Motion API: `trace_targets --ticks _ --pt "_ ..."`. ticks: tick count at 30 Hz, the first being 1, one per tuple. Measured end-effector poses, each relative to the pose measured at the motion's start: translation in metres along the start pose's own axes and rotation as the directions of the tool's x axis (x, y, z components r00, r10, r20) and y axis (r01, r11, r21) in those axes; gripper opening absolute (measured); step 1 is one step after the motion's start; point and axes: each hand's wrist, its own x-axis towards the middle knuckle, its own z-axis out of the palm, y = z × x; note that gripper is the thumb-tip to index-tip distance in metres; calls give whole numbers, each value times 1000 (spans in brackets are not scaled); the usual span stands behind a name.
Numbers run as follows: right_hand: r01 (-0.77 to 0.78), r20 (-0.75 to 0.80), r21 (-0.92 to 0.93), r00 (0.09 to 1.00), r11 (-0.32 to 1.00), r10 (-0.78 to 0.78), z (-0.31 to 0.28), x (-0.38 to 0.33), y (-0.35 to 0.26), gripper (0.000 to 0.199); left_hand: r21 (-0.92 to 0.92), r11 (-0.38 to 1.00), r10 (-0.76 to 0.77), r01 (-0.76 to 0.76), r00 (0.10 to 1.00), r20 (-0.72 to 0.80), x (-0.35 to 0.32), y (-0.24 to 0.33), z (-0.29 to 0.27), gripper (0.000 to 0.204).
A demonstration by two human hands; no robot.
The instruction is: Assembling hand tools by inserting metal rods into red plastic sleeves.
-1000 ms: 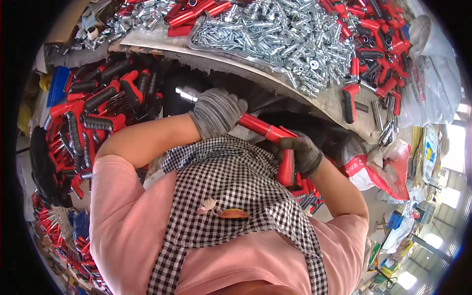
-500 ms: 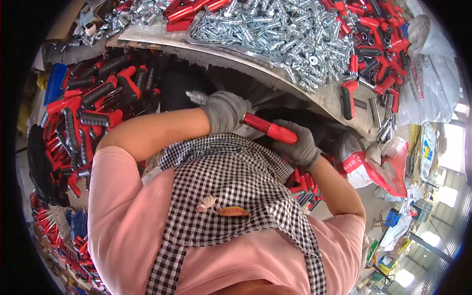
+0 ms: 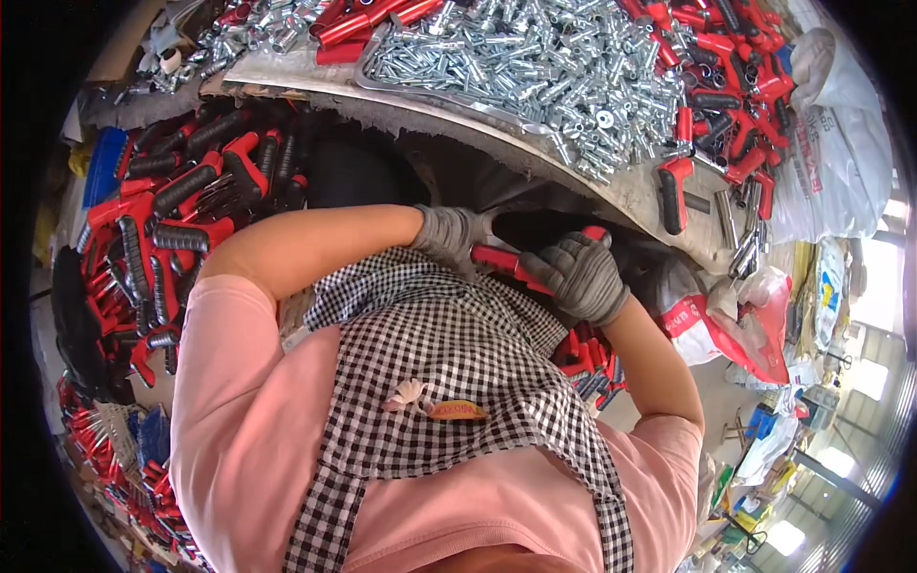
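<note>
In front of my apron, both gloved hands meet at a red tool part (image 3: 499, 259) with a smooth tube-like body. My left hand (image 3: 449, 237), in a grey glove, is closed at its left end; the fingers are partly hidden. Wrapped over the other side is my right hand (image 3: 583, 279), also gloved, with its fingers curled. A red end pokes out above the right fingers. The middle of the part lies under that hand, so I cannot tell its whole shape.
Ahead, a tray (image 3: 420, 88) of silver metal fittings (image 3: 535, 72) stands on a worn-edged bench (image 3: 287, 76). Black-and-red pistol-grip handles (image 3: 191, 186) pile up at my left, more (image 3: 735, 105) at the far right. A white plastic bag (image 3: 831, 143) and a red-white sack (image 3: 726, 329) are on the right.
My left hand has shifted right toward the red part, and the silver tip beyond it no longer shows. My right hand has turned over the part, its fingers now on top.
</note>
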Motion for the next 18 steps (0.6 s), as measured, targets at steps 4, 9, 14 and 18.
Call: trace_targets --ticks 4,9,14,18 --pt "-146 30 30 989 989 145 16 -1 -16 58 90 996 26 -19 996 -81 18 -13 27 38" --pt "-826 469 403 557 395 686 33 4 -24 78 217 966 -106 140 981 -160 40 -26 37 41" --pt "-265 712 699 345 -664 612 101 -8 -14 51 134 877 -334 462 785 -521 109 -85 116 41" --pt "-289 698 695 51 -658 715 157 -4 -14 36 205 959 -132 195 950 -284 150 -92 157 39"
